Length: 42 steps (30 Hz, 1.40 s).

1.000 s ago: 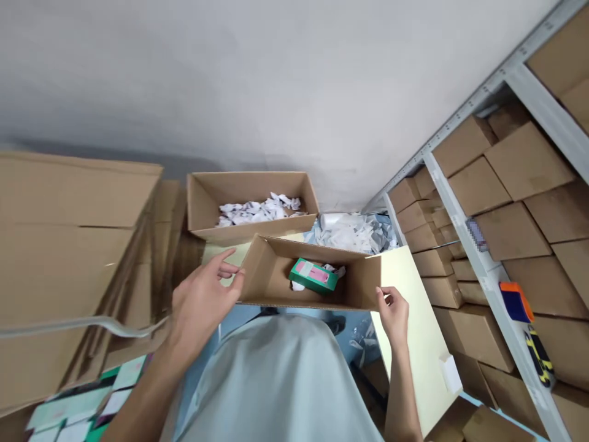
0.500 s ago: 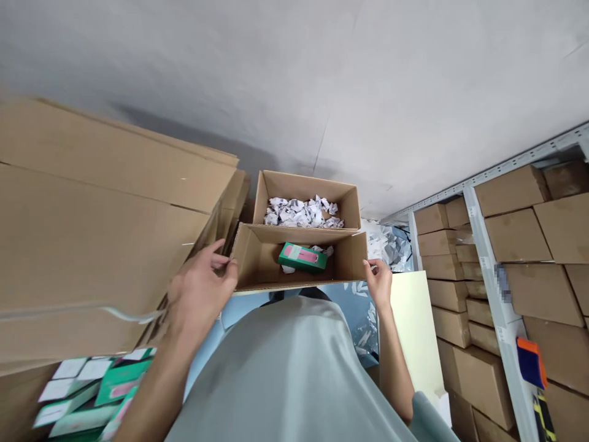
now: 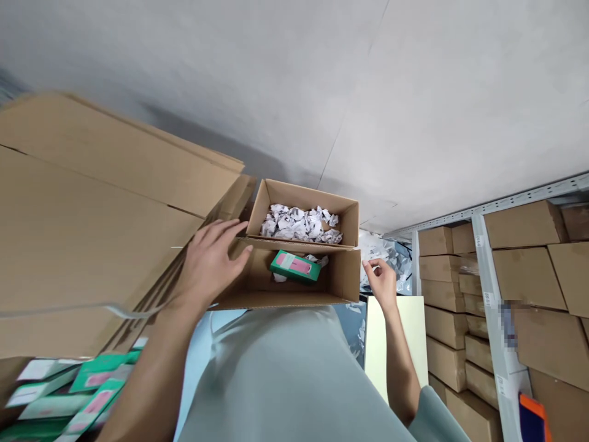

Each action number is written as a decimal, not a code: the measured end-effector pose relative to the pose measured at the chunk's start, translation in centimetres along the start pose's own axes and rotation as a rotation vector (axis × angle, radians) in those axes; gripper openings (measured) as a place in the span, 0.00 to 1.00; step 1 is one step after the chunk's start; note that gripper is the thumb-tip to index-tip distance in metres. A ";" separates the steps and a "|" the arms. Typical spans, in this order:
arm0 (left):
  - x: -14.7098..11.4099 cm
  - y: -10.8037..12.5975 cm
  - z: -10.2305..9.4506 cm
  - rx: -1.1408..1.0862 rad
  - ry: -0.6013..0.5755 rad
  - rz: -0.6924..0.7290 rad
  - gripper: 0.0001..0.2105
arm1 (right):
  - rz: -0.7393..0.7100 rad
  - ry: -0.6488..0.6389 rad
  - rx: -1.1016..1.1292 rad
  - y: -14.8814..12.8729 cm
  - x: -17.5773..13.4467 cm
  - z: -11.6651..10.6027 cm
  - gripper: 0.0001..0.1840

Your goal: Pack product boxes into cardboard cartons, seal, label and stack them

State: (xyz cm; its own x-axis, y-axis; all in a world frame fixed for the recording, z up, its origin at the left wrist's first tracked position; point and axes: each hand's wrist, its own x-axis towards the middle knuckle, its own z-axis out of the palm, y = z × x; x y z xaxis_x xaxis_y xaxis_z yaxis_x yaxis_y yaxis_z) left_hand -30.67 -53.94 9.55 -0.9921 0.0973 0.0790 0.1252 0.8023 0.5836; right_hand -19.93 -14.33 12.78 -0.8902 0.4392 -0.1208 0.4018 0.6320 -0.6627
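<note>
The near open cardboard box (image 3: 345,276) stands against my front. Inside it lies a green carton (image 3: 296,266) with a pink panel, crumpled paper around it. Directly behind is a second open cardboard box (image 3: 311,195), its bottom covered with crumpled white paper (image 3: 299,223). My left hand (image 3: 212,261) spreads its fingers over the left end of the near box, fingertips beside the far box's left corner; whether they touch is unclear. My right hand (image 3: 381,282) hovers just right of the near box's end wall, fingers loosely bent and apart, holding nothing.
Large flat cardboard sheets (image 3: 101,245) lean at the left. More green cartons (image 3: 87,393) lie at lower left. Shelving (image 3: 490,294) stacked with brown boxes (image 3: 444,294) stands at the right. Crumpled paper and plastic (image 3: 386,255) lie beyond my right hand. A pale board (image 3: 409,337) extends under my right arm.
My left hand has let go of the near box's left edge and moved forward, fingers extending. My right hand has come slightly away from its right edge. The view has shifted a little.
</note>
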 end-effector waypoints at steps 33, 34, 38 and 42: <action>-0.3 -0.9 2.1 0.084 -0.051 -0.023 0.20 | 0.083 -0.852 -0.160 -5.0 21.5 21.4 0.16; -0.3 -0.9 2.1 0.084 -0.043 -0.017 0.20 | 0.079 -0.846 -0.134 -5.3 21.4 20.6 0.15; -0.3 -1.1 2.3 0.099 -0.031 0.008 0.19 | 0.041 -0.800 -0.035 -6.9 20.7 15.6 0.14; -0.2 -1.1 2.1 0.113 -0.042 0.032 0.19 | -0.186 -0.745 0.179 -8.6 17.4 8.5 0.18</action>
State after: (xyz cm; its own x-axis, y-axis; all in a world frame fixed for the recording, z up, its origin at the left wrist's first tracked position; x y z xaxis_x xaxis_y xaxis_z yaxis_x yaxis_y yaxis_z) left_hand -30.58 -53.58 7.22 -0.9873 0.1468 0.0607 0.1577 0.8595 0.4863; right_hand -40.65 -17.56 10.11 -0.8744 -0.2473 -0.4175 0.2474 0.5128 -0.8221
